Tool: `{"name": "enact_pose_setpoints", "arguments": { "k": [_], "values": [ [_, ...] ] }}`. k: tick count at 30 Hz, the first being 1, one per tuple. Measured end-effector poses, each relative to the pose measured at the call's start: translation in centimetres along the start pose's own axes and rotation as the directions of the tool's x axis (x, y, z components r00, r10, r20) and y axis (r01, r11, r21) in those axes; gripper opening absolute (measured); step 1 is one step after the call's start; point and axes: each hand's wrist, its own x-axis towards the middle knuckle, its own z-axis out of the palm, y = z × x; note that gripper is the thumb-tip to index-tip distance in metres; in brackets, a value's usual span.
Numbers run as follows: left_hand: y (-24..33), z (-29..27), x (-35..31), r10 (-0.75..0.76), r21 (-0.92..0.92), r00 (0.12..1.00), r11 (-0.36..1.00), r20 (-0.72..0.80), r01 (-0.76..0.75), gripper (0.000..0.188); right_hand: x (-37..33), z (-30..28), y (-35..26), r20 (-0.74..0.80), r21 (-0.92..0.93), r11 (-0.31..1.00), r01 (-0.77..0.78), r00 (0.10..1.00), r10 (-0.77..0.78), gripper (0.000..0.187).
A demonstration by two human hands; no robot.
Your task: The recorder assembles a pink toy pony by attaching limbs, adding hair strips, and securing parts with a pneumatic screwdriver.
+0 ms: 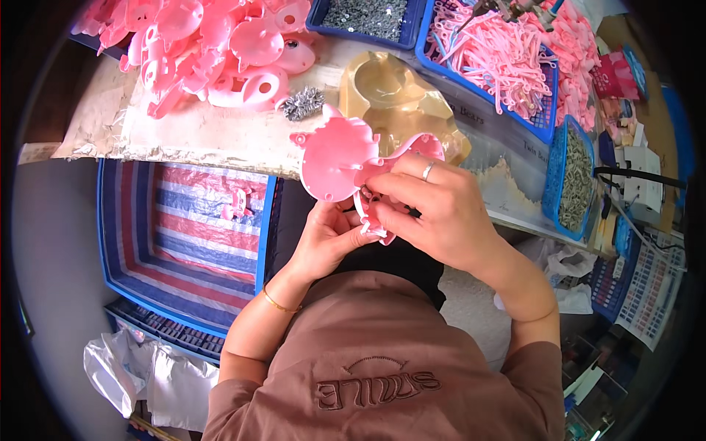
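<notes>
My left hand holds a hollow pink plastic shell from below, with its thumb along the lower edge. The shell has a round bowl-like part and a narrower part to the right, its inside facing up. My right hand, a ring on one finger, reaches over the narrow part with fingers pinched together inside it. Something small and dark shows by those fingertips, too hidden to name. Just behind the shell stands a glossy tan moulded fixture. A little heap of metal springs lies beside it on the worktable.
Pink shells are piled at the far left. At the back are a blue tray of small metal parts and a blue basket of pink strips; a blue basket of screws sits right. A striped-lined crate stands lower left, holding one small pink piece.
</notes>
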Motion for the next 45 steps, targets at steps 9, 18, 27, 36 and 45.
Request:
{"name": "enact_pose_setpoints", "arguments": {
  "k": [9,18,27,36,45],
  "values": [
    [-0.2,-0.1,-0.3,-0.04,-0.025,0.999,0.999,0.001,0.04,0.059,0.0,-0.2,0.5,0.01,0.023,0.996,0.082,0.997,-0.082,0.025],
    [-0.5,0.9,-0.2,0.163,0.189,0.982,0.971,-0.09,-0.144,0.061,-0.9,1.8,-0.2,-0.128,-0.089,0.996,-0.003,0.992,-0.008,0.022],
    [-0.8,1.7,-0.6,0.311,0.414,0.944,0.877,-0.107,-0.242,0.055,-0.9,1.9,-0.3,-0.122,-0.057,0.998,-0.009,0.993,0.002,0.021],
    [0.7,1.2,-0.1,-0.022,-0.021,0.966,1.0,-0.258,0.017,0.055,-0.6,1.1,-0.5,-0.239,0.131,0.991,-0.011,0.97,0.042,0.016],
    [-0.3,1.9,-0.1,-0.021,0.049,0.983,0.998,-0.183,0.03,0.064,-5.3,2.8,-0.8,-0.107,-0.056,0.957,-0.286,0.954,0.279,0.033]
  ]
}}
